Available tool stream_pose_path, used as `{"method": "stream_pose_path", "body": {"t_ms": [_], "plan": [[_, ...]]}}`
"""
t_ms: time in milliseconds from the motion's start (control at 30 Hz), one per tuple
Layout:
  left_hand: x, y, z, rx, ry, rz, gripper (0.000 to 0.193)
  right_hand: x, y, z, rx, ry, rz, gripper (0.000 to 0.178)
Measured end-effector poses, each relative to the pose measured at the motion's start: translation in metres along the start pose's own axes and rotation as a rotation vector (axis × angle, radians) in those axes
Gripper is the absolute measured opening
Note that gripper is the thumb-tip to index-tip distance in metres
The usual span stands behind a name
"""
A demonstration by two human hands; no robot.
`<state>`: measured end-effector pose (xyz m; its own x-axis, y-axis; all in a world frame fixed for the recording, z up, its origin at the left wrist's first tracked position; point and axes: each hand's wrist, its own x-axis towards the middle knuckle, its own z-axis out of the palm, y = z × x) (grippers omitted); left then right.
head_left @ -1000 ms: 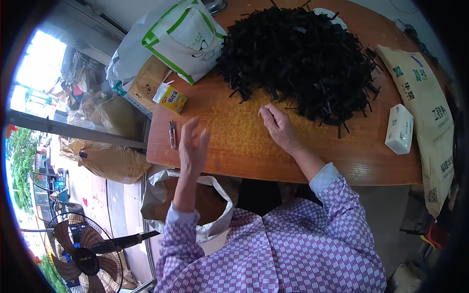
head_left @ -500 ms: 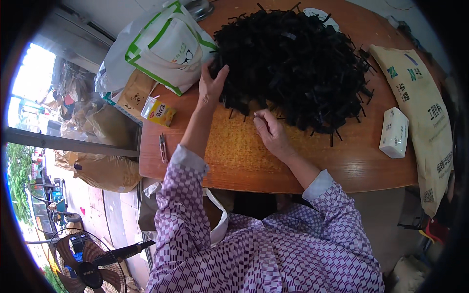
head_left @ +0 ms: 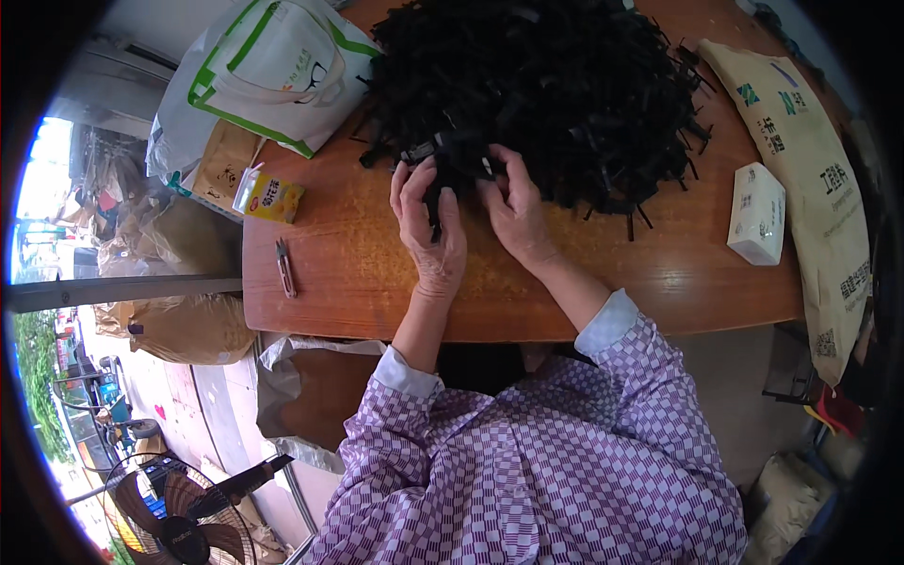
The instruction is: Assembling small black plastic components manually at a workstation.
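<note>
A big heap of small black strip-like pieces (head_left: pixel 546 94) covers the far middle of the table. At its front edge my left hand (head_left: pixel 431 221) curls round some black pieces, which show between its thumb and fingers. Close beside it, my right hand (head_left: pixel 516 209) is bent round black pieces at the same edge, thumb and fingers facing the left hand. The exact shape of what each hand grips is partly hidden by the fingers and blends into the dark heap.
Left on the wooden table (head_left: pixel 377 292) are thread snips (head_left: pixel 285 268), a yellow drink carton (head_left: pixel 270 198), and a white tote bag with green edging (head_left: pixel 292 75). On the right lie a white tissue pack (head_left: pixel 758 215) and a long beige sack (head_left: pixel 810 188). A fan (head_left: pixel 184 527) stands lower left.
My left hand has come from the heap's left side to its front edge, near the right hand. My right hand has gone from a pinch to curving round black pieces. The view has shifted slightly.
</note>
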<state>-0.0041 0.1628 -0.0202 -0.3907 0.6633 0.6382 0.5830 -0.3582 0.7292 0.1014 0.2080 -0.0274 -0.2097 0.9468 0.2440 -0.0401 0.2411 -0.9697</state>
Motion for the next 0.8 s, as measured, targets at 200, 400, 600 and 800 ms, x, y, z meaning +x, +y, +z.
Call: {"method": "stream_pose_path", "body": {"t_ms": [200, 400, 600, 800], "plan": [[0.003, 0.003, 0.001, -0.060, -0.090, -0.037, 0.040, 0.012, -0.015, -0.002, 0.039, 0.130, 0.001, 0.028], [0.004, -0.002, -0.003, 0.189, -0.065, 0.016, 0.043, 0.004, -0.013, -0.003, 0.021, 0.139, -0.043, 0.025], [-0.013, 0.020, -0.024, 0.274, -0.253, -0.011, 0.039, 0.002, -0.019, -0.008, -0.069, 0.120, -0.032, 0.020], [-0.032, 0.038, -0.039, 0.319, -0.351, 0.024, 0.039, 0.007, -0.005, -0.009, -0.133, 0.176, -0.266, 0.018]]}}
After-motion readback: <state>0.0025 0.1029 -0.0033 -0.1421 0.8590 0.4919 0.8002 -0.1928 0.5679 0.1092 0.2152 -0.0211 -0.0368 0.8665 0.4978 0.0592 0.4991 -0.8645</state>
